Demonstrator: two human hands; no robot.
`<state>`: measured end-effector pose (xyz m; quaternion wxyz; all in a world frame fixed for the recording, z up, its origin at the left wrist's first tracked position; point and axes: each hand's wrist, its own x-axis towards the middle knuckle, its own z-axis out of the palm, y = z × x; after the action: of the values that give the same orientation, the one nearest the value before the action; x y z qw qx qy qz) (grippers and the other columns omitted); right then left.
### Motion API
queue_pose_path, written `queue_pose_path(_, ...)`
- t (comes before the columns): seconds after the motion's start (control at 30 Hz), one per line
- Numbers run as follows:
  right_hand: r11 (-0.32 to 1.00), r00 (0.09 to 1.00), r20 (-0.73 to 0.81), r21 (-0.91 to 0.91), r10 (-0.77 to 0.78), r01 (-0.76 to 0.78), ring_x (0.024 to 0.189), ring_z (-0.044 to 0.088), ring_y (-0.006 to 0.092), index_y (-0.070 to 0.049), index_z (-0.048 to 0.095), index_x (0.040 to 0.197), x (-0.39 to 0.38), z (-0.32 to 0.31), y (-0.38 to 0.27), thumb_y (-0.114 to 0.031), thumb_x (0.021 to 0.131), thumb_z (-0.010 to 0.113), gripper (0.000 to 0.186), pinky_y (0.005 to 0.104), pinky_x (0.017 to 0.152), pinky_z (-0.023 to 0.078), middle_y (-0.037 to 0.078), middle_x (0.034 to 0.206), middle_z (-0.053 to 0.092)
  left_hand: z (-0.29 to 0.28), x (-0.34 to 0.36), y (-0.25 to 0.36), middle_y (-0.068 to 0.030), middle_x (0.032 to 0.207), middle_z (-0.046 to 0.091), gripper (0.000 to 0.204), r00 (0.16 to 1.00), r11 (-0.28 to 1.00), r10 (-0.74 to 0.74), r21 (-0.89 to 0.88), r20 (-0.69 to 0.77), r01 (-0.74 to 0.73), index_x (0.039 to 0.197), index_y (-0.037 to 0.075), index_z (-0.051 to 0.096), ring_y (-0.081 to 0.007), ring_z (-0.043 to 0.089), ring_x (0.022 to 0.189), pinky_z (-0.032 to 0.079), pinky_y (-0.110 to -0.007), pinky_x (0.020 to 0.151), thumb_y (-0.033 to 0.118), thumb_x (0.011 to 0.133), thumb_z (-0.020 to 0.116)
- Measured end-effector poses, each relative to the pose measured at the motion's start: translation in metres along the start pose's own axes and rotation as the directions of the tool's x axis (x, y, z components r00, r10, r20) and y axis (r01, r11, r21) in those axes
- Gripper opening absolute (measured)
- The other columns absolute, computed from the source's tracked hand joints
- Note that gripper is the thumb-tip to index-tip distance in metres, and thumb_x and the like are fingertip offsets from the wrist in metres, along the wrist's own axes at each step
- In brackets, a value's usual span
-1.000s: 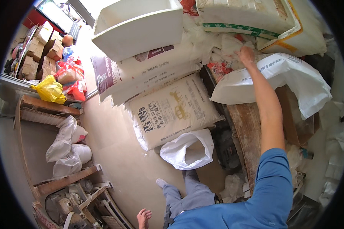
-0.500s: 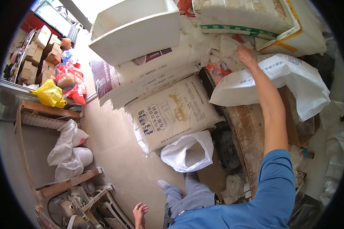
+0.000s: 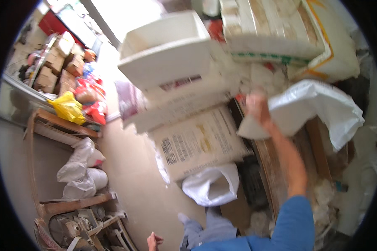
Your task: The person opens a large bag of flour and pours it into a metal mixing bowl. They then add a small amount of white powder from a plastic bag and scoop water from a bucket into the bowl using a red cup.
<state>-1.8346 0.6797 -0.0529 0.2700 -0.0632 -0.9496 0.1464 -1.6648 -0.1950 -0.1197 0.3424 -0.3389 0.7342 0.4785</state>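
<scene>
My right hand (image 3: 257, 108) is blurred by motion, beside the left edge of a white woven sack (image 3: 295, 102) that lies over a wooden bench (image 3: 267, 161); whether its fingers hold anything cannot be made out. My left hand (image 3: 154, 241) hangs low near my hip, fingers apart and holding nothing. In front of my legs stands a white bag with its mouth open (image 3: 192, 189). Just beyond it, a full printed flour sack (image 3: 180, 152) lies flat, against more stacked sacks (image 3: 178, 108).
A white foam box (image 3: 163, 62) sits on the stacked sacks, and a large foam box with green tape (image 3: 276, 44) is at the far right. On the left are a wooden frame (image 3: 77, 203), white bags (image 3: 81, 161), a yellow bag (image 3: 68, 109) and cardboard boxes (image 3: 46, 78).
My right hand has drawn back from the clear plastic by the foam box, toward me and slightly left. The whole view has shifted, so things sit lower and further right.
</scene>
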Motion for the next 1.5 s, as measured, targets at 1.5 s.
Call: queue_pose_path(1.5,-0.802,-0.965,0.064,0.571,0.256,-0.175,0.069,0.07,0.0345,0.005,0.073,0.09,-1.025,0.204,-1.571,-0.042,0.103,0.062,0.049,0.0469,0.062,0.059,0.02,0.078,0.07,-0.127,0.012,-0.293,-0.0021,0.062,0.053,0.041,0.492,0.121,-0.365,0.564,0.791,-0.817,0.075,0.015,0.057,-0.0147,0.051,0.046,0.036,-0.027,0.037,0.047,0.101,0.056)
